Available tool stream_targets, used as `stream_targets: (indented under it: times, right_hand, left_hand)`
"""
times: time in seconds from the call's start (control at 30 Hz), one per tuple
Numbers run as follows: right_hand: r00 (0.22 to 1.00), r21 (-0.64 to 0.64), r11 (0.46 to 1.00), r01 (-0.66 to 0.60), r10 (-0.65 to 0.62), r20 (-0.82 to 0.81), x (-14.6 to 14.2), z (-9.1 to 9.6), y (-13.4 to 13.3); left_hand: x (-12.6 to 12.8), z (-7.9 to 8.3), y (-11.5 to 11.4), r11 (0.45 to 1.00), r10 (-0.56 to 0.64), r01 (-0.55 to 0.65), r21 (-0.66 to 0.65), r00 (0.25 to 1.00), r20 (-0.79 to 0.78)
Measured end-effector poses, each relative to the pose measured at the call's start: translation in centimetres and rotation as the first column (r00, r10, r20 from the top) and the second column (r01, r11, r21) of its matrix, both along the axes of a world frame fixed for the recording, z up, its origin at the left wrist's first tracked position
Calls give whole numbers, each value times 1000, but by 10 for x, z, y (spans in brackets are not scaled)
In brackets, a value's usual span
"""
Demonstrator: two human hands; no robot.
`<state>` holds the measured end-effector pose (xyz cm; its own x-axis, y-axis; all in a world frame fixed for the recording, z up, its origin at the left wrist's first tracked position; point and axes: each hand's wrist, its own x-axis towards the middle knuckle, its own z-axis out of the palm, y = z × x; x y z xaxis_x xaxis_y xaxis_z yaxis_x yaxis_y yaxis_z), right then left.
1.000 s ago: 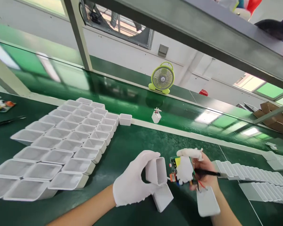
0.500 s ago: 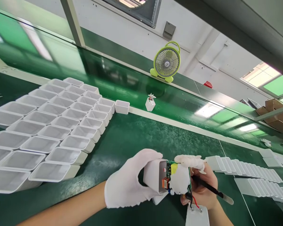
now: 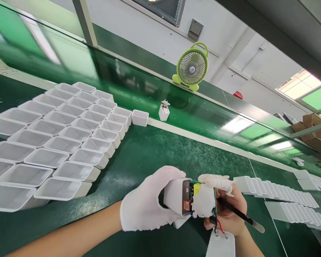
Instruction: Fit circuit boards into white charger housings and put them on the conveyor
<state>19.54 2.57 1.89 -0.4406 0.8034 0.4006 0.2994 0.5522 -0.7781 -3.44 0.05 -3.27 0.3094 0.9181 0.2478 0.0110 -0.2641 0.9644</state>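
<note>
My left hand [image 3: 144, 205], in a white glove, is closed around a white plastic housing [image 3: 173, 196] whose open end faces right. My right hand [image 3: 235, 212], with white coverings on some fingers, grips a green circuit board [image 3: 214, 200] partly inside that opening. A lumpy white mass [image 3: 204, 202] covers much of the board; yellow and orange parts show beside it. Black and red wires [image 3: 220, 225] run down to a white plate [image 3: 221, 244] hanging below. Tucked in the same hand are dark tweezers [image 3: 240, 213]. A white piece [image 3: 182, 222] shows partly beneath the housing.
Rows of open white housings [image 3: 60, 146] fill the left of the green table [image 3: 160, 150]. More white housings [image 3: 280, 192] lie in lines at right. Beyond a pale rail, a white unit [image 3: 164, 112] stands on a shiny green surface. A green fan [image 3: 192, 67] stands behind.
The circuit board sits slightly deeper in the housing. The hanging plate has swung a little left. Across the rail, the white unit has shifted left relative to the table.
</note>
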Motion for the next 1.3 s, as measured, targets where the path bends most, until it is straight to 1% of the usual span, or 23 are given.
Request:
stream_targets:
  times: [0.03,0.07,0.1,0.13,0.17,0.2,0.27,0.3,0.33,0.37,0.4,0.43,0.47,0.57,0.63,0.77,0.83,0.97,1.07,1.13,1.23,1.3]
  right_hand:
    - [1000,8,1000,13,-13,-24,-1,1,0]
    - [998,20,999,33,-32,-52,-1,3,1]
    - [996,37,998,55,-53,-73,-1,3,2]
    - [995,57,995,76,-72,-76,0,3,3]
    - [995,87,993,82,-76,-72,2,2,4]
    - [996,118,990,73,-66,-59,4,0,5]
    - [999,176,983,47,-44,-21,11,-7,7]
    - [999,197,980,37,-39,7,15,-12,7]
    - [999,216,976,28,-37,36,19,-16,7]
    - [997,232,973,18,-35,68,22,-20,8]
    - [995,248,969,3,-28,98,25,-24,8]
    - [993,268,963,-18,-14,118,28,-26,9]
    - [991,286,957,-44,5,137,29,-28,9]
    - [985,331,939,-92,38,166,29,-27,11]
    - [981,371,921,-117,49,189,28,-25,12]
    - [967,448,880,-154,41,252,25,-16,13]
    - [946,465,862,-199,45,322,24,-10,13]
    - [886,440,845,-305,83,457,21,-1,15]
    - [875,428,841,-333,107,471,18,2,16]
    - [871,448,824,-347,107,479,18,2,16]
    - [871,491,800,-345,77,486,18,4,15]
    - [872,491,803,-337,70,485,17,6,15]
  left_hand:
    - [0,3,0,994,-35,38,-101,999,32]
    - [-1,5,0,974,-67,82,-210,995,79]
    - [-2,7,0,940,-105,147,-309,983,149]
    - [-3,8,1,896,-149,237,-375,957,250]
    - [-4,9,2,850,-193,345,-397,907,375]
    - [-5,8,4,804,-229,455,-383,831,507]
    - [-6,7,7,714,-264,631,-304,645,718]
    - [-6,5,8,667,-263,691,-277,567,781]
    - [-6,4,8,626,-241,731,-273,514,824]
    - [-6,3,9,588,-210,758,-282,480,852]
    - [-5,2,9,557,-181,775,-297,462,868]
    - [-5,2,9,541,-155,781,-314,459,875]
    - [-5,2,9,537,-133,775,-334,468,874]
    - [-6,2,10,560,-102,734,-385,522,847]
    - [-7,3,10,564,-88,721,-403,538,839]
    - [-7,4,11,542,-79,732,-414,534,841]
    - [-6,4,11,537,-60,733,-418,528,847]
    - [-3,0,10,547,55,700,-460,517,854]
    - [-1,-3,9,543,101,696,-470,501,860]
    - [1,-4,8,537,115,699,-472,494,862]
    - [1,-3,7,530,134,688,-496,510,850]
    - [1,-2,7,516,139,688,-511,521,842]
